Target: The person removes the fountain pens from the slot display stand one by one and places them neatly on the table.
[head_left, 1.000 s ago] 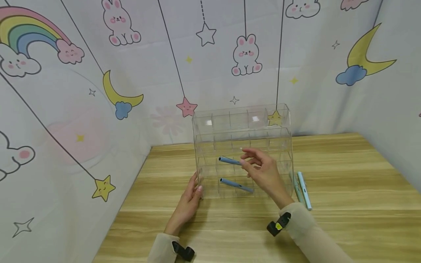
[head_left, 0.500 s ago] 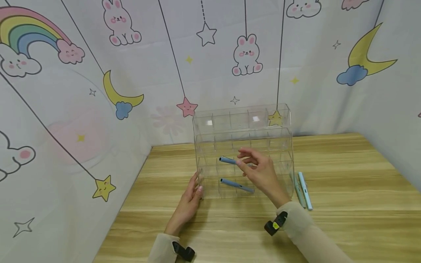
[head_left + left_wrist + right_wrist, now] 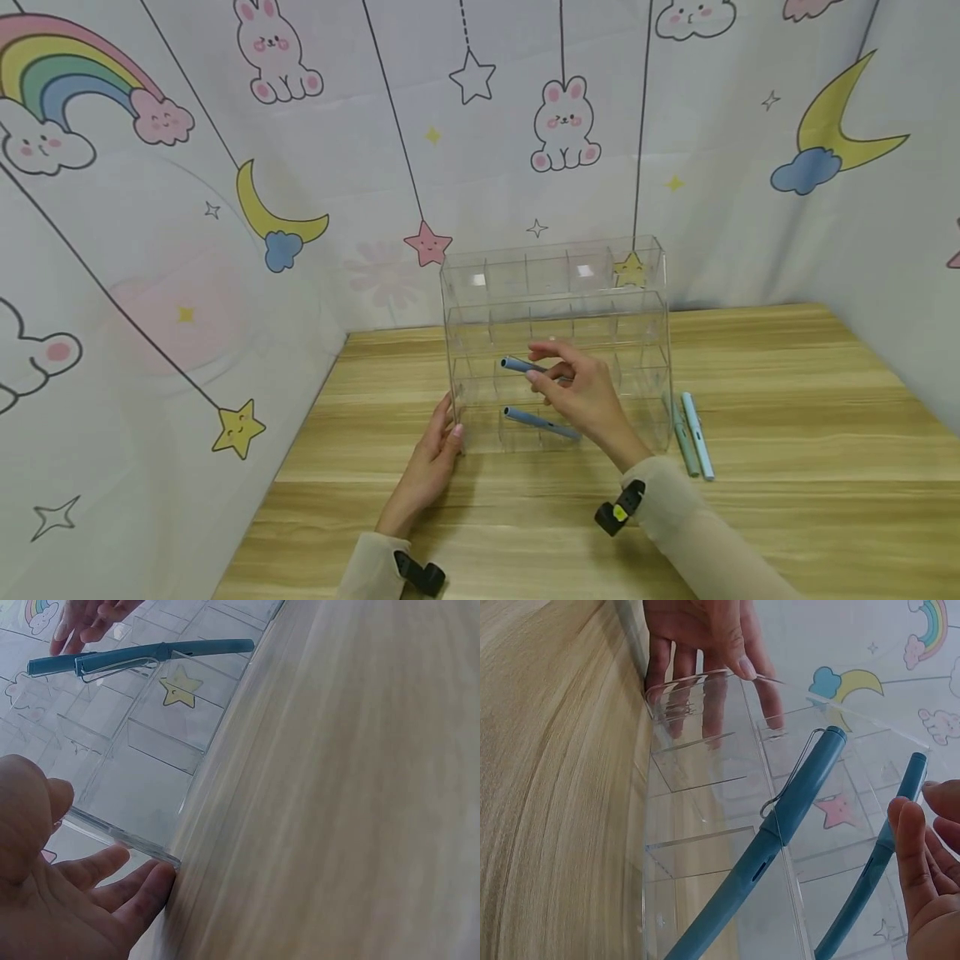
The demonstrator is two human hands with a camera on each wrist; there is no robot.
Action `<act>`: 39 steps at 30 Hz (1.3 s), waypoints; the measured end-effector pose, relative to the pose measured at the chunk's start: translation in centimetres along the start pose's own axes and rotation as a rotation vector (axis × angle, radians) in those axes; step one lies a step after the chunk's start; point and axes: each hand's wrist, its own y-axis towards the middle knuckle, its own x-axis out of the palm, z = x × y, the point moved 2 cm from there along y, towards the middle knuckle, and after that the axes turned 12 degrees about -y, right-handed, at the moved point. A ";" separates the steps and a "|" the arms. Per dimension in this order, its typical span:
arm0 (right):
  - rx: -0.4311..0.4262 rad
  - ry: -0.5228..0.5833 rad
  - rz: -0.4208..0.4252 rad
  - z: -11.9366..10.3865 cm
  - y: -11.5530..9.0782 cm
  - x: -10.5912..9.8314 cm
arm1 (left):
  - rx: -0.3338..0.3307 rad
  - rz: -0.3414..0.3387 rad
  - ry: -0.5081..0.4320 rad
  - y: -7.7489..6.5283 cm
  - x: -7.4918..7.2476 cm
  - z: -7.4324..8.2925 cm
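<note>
A clear acrylic organizer [image 3: 555, 297] with tiers of small compartments stands on the table. My left hand [image 3: 429, 457] rests against its left side, thumb at the front edge and fingers fairly straight along the wall. The upper blue pen [image 3: 517, 364] lies slanted in one tier, cap end to the left. My right hand [image 3: 581, 392] has thumb and fingers around this pen near its cap, with the index finger raised above it. Below, a second blue pen [image 3: 536, 419] with a metal clip [image 3: 791, 772] leans across the bottom tier, touched by neither hand.
To the right of the organizer, a light blue pen [image 3: 697, 435] and a green pen [image 3: 686, 446] lie side by side on the wooden table [image 3: 810, 400]. A white printed cloth [image 3: 360, 150] hangs close behind and along the sides.
My right hand has slid left along the upper pen toward its cap end, while that pen stays nearly in place. The left hand and the lower pen have not moved.
</note>
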 end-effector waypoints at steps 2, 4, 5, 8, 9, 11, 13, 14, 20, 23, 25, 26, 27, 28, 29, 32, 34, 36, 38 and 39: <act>0.004 0.000 -0.003 0.0 0.0 0.1 | 0.004 -0.004 0.006 0.0 0.0 0.0; 0.012 0.001 -0.007 0.0 0.1 0.1 | 0.001 -0.006 0.004 0.0 0.0 0.0; 0.015 0.003 -0.009 0.0 0.1 0.1 | -0.001 -0.006 0.005 0.0 0.0 0.0; 0.020 0.004 -0.016 0.0 0.1 0.2 | 0.000 -0.006 0.005 0.1 0.1 0.0; 0.020 0.007 -0.017 0.0 0.1 0.2 | -0.001 -0.006 0.003 0.1 0.1 0.0; 0.020 0.011 -0.019 0.0 0.1 0.3 | 0.004 -0.006 0.007 0.1 0.1 0.0; 0.021 0.013 -0.020 0.0 0.1 0.4 | 0.004 -0.006 0.008 0.0 0.1 0.0; 0.022 0.017 -0.021 0.0 0.2 0.4 | 0.003 -0.006 0.009 0.0 0.0 0.0; 0.024 0.017 -0.036 -0.2 0.4 0.8 | 0.004 -0.007 0.011 0.1 0.1 0.0; 0.017 0.006 -0.039 -0.4 0.6 1.0 | 0.010 -0.012 0.011 0.1 0.1 0.0; 0.012 0.002 -0.038 -0.4 0.6 1.1 | 0.018 -0.018 0.014 0.0 0.1 0.1; 0.014 0.000 -0.038 -0.4 0.6 1.1 | 0.010 -0.016 0.010 0.0 0.1 0.1; 0.015 -0.001 -0.038 -0.4 0.6 1.1 | 0.007 -0.016 0.008 0.1 0.1 0.1; 0.016 -0.001 -0.036 -0.4 0.7 1.1 | 0.006 -0.016 0.008 0.1 0.1 0.1; 0.016 -0.002 -0.035 -0.4 0.7 1.1 | 0.004 -0.013 0.009 0.1 0.1 0.1; 0.012 -0.006 -0.035 -0.4 0.8 1.2 | -0.014 -0.002 0.001 0.2 0.1 0.0; 0.003 -0.009 -0.036 -0.3 0.8 1.2 | -0.015 -0.001 -0.004 0.2 0.1 0.0; -0.003 -0.012 -0.039 -0.3 0.9 1.3 | -0.015 -0.001 -0.005 0.2 0.1 0.0; -0.002 -0.018 -0.042 -0.3 1.0 1.4 | -0.021 0.000 -0.005 0.2 0.1 -0.1; -0.001 -0.018 -0.044 -0.4 1.0 1.5 | -0.023 0.001 -0.005 0.2 0.1 -0.1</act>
